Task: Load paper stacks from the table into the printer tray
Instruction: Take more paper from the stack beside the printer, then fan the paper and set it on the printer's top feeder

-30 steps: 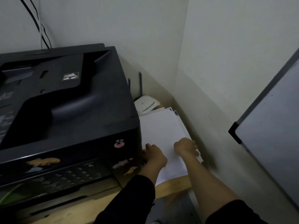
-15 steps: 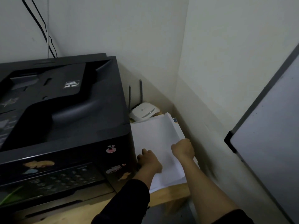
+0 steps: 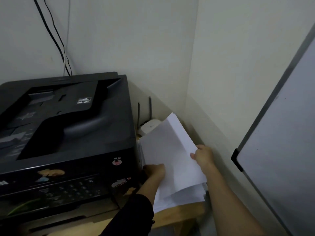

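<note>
Lifted higher, smooth white sheets [image 3: 170,150] bow upward, right hand [image 3: 203,155] pinching one edge, left hand [image 3: 154,172] gripping another.

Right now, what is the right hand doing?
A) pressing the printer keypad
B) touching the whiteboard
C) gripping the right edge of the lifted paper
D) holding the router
C: the right hand pinches the right edge of the paper, tilted up off the pile beside the printer.

I see white paper sheets [image 3: 170,150] lifted and tipped up on the right side, a flat white pile [image 3: 180,200] under them, the big black printer [image 3: 68,133] with stickers just beside, on the left.
</note>
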The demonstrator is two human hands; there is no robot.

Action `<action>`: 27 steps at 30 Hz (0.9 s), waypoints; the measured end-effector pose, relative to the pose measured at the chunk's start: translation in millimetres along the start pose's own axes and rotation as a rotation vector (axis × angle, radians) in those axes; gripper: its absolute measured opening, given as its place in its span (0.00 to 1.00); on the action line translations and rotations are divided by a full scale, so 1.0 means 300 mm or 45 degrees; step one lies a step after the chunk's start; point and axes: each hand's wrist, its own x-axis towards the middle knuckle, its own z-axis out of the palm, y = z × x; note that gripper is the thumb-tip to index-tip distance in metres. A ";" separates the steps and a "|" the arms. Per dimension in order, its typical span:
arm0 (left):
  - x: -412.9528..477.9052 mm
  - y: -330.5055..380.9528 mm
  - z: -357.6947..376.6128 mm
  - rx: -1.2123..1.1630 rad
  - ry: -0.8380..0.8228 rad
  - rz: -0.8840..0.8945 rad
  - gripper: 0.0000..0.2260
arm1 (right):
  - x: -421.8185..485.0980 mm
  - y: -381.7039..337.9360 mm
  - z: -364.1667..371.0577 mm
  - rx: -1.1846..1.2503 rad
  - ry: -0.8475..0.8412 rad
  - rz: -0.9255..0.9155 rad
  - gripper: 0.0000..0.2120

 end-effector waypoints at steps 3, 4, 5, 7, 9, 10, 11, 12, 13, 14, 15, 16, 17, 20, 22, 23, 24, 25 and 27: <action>0.008 -0.008 -0.014 0.000 -0.067 0.032 0.27 | 0.003 -0.005 -0.033 0.065 -0.035 0.001 0.07; 0.006 -0.013 -0.015 -0.022 -0.107 0.047 0.26 | 0.003 -0.002 -0.039 0.054 -0.043 0.008 0.06; 0.000 -0.017 -0.015 -0.043 -0.104 0.061 0.26 | 0.001 0.002 -0.045 0.038 -0.044 0.014 0.06; -0.025 -0.017 -0.007 -0.060 -0.005 0.074 0.24 | -0.007 0.008 -0.052 -0.002 -0.033 0.011 0.05; -0.049 -0.001 0.004 0.045 0.120 0.110 0.26 | -0.022 0.009 -0.049 -0.060 -0.002 -0.008 0.04; -0.063 0.012 0.005 0.102 0.171 0.144 0.26 | -0.032 0.005 -0.044 -0.093 0.021 -0.014 0.03; -0.073 0.026 0.004 0.121 0.207 0.184 0.24 | -0.045 0.001 -0.038 -0.122 0.045 -0.016 0.04; -0.081 0.041 0.002 0.128 0.231 0.220 0.22 | -0.056 -0.004 -0.031 -0.132 0.066 -0.023 0.05; -0.089 0.056 -0.001 0.147 0.250 0.258 0.21 | -0.068 -0.013 -0.026 -0.132 0.085 -0.028 0.05; -0.102 0.068 -0.009 0.177 0.271 0.296 0.20 | -0.079 -0.022 -0.024 -0.143 0.103 -0.038 0.04; -0.113 0.080 -0.015 0.211 0.293 0.337 0.20 | -0.091 -0.037 -0.028 -0.171 0.120 -0.046 0.05; -0.127 0.090 -0.021 0.245 0.314 0.378 0.19 | -0.103 -0.056 -0.035 -0.209 0.132 -0.054 0.05; -0.141 0.103 -0.029 0.277 0.334 0.424 0.18 | -0.114 -0.080 -0.046 -0.248 0.145 -0.061 0.06; -0.211 0.153 -0.067 0.275 0.374 0.611 0.15 | -0.148 -0.188 -0.093 -0.311 0.193 -0.084 0.10; -0.272 0.210 -0.112 0.310 0.421 0.700 0.15 | -0.172 -0.289 -0.129 -0.339 0.240 -0.122 0.10; -0.304 0.244 -0.142 0.356 0.455 0.720 0.15 | -0.186 -0.344 -0.146 -0.345 0.261 -0.144 0.10; -0.336 0.278 -0.177 0.374 0.484 0.742 0.16 | -0.201 -0.400 -0.162 -0.337 0.279 -0.170 0.10; -0.365 0.312 -0.214 0.354 0.499 0.773 0.16 | -0.217 -0.453 -0.177 -0.315 0.294 -0.194 0.10; -0.416 0.373 -0.299 0.330 0.524 0.841 0.16 | -0.249 -0.551 -0.203 -0.262 0.348 -0.250 0.11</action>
